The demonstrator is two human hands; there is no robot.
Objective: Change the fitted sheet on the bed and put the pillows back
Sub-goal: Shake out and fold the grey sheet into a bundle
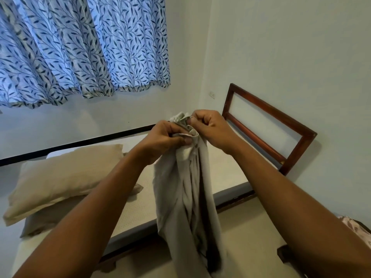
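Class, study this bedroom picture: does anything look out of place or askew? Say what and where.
Two pillows lie stacked crookedly on the bare mattress, far from the headboard, where pillows normally sit. The sheet is off the bed, bunched in the left hand and right hand.

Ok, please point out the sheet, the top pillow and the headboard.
sheet (180, 193), head view, hanging middle folds.
top pillow (60, 177), head view, middle of its face.
headboard (273, 111), head view, upper wooden rail.
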